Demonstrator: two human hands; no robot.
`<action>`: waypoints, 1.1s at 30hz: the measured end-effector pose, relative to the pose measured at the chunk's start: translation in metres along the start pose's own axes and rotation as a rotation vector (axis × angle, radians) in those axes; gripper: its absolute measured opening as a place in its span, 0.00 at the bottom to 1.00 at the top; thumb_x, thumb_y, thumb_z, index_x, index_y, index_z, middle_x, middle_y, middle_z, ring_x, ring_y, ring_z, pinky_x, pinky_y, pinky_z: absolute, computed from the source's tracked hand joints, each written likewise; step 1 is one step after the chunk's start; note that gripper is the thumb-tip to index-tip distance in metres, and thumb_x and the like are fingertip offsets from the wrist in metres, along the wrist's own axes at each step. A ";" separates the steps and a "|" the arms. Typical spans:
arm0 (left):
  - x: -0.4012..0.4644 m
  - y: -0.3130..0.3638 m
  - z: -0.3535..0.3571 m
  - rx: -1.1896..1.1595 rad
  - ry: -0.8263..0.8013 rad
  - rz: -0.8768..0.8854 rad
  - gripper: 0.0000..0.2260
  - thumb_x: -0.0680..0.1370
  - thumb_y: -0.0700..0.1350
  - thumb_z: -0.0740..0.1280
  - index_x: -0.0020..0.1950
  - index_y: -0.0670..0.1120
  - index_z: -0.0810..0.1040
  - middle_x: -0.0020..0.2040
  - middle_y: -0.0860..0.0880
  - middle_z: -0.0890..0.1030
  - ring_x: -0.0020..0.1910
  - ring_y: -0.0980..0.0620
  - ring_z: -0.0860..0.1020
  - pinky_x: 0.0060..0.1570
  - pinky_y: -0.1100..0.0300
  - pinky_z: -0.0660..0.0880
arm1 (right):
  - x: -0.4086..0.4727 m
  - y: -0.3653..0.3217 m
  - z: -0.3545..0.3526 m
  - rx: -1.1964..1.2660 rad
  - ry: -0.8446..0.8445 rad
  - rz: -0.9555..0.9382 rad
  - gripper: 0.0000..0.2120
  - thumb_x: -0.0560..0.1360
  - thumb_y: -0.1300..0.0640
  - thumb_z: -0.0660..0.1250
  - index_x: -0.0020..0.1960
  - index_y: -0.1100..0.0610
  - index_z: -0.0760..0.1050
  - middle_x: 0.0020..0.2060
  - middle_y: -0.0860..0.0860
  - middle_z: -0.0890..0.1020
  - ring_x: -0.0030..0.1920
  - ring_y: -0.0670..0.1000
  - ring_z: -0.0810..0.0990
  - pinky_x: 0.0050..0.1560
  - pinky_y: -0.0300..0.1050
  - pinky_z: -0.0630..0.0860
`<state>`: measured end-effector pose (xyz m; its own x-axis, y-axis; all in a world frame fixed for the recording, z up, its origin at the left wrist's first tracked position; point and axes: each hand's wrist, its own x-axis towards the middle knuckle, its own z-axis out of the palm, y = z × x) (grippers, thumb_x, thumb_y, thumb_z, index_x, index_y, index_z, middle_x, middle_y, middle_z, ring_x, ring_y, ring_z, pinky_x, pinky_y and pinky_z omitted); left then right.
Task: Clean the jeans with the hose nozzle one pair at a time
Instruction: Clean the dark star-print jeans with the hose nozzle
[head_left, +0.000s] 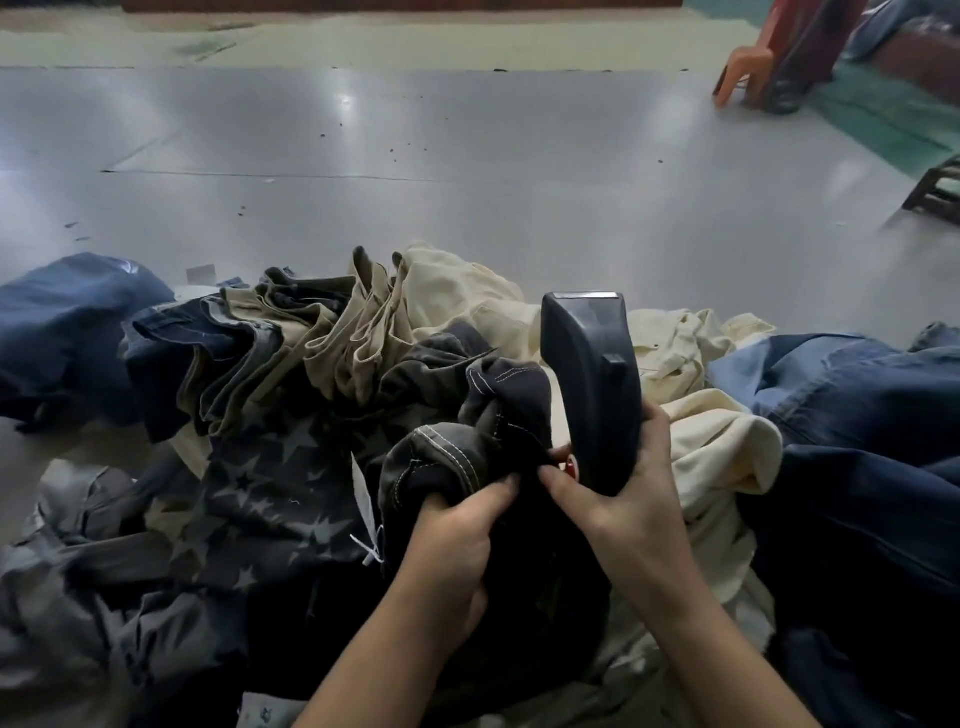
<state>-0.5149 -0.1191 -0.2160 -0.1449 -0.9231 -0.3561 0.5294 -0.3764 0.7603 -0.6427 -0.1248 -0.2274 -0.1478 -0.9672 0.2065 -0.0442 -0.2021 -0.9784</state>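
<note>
Gripping a bunched fold of the dark grey jeans (467, 457), your left hand (457, 540) has its fingers curled into the cloth, thumb on top near the white-stitched seam. Your right hand (618, 493) wraps round the lower part of the dark blue-grey hose nozzle (592, 384), which stands upright with its flat head pointing away from you; that hand's thumb also presses the dark jeans just beside the nozzle. A small red part shows at the nozzle's base, between thumb and handle. The jeans you hold lie on top of a heap of garments on the grey worktop (467, 156): star-printed dark jeans (260, 499) to the left, folded beige trousers (343, 332) behind them, cream garments (711, 431) to the right of the nozzle, and blue denim (857, 415) at the right edge. An orange plastic stool (753, 62) stands far off at upper right.
</note>
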 end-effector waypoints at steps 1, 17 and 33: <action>-0.001 0.002 0.000 0.007 -0.012 0.002 0.11 0.68 0.39 0.65 0.45 0.40 0.85 0.46 0.38 0.84 0.45 0.44 0.84 0.39 0.58 0.80 | 0.000 0.000 -0.001 -0.012 -0.006 -0.006 0.32 0.65 0.62 0.74 0.64 0.49 0.63 0.42 0.46 0.83 0.43 0.47 0.83 0.47 0.43 0.79; 0.004 0.033 -0.020 0.299 -0.071 -0.319 0.18 0.64 0.49 0.73 0.48 0.39 0.85 0.47 0.39 0.84 0.42 0.44 0.84 0.38 0.58 0.80 | 0.018 -0.020 -0.018 0.329 -0.069 0.330 0.20 0.70 0.77 0.65 0.56 0.59 0.73 0.35 0.50 0.82 0.36 0.49 0.81 0.36 0.43 0.79; 0.006 0.028 -0.023 -0.062 -0.258 -0.455 0.20 0.70 0.55 0.70 0.52 0.41 0.84 0.49 0.41 0.84 0.46 0.45 0.84 0.46 0.54 0.80 | 0.021 -0.021 -0.014 0.517 -0.153 0.492 0.13 0.67 0.73 0.66 0.49 0.62 0.70 0.32 0.53 0.74 0.29 0.49 0.77 0.29 0.40 0.76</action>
<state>-0.4813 -0.1338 -0.2096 -0.5688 -0.6599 -0.4909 0.4127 -0.7453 0.5237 -0.6584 -0.1382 -0.2020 0.1113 -0.9677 -0.2261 0.4695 0.2517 -0.8463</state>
